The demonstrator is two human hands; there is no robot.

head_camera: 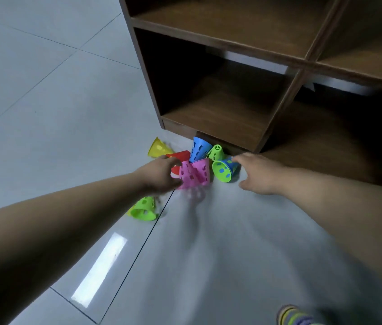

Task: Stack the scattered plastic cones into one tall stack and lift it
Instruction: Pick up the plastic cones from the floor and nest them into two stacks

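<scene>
Several perforated plastic cones lie scattered on the grey floor by a wooden shelf. My left hand [159,175] is closed around a pink cone [188,175], which leans against a second pink cone [202,171]. A red cone [180,156] lies partly hidden behind that hand. A yellow cone [158,147] lies at the far left, a blue cone [199,148] stands behind the pink ones, and a small green cone [215,152] lies beside it. My right hand [258,173] is spread open, fingertips touching a green cone with a blue one inside [224,171]. Another green cone [144,208] lies under my left forearm.
A dark wooden shelf unit [232,90] with open compartments stands right behind the cones, its base touching the pile. Grey floor tiles [44,113] stretch to the left and toward me. A striped object [295,316] shows at the bottom right edge.
</scene>
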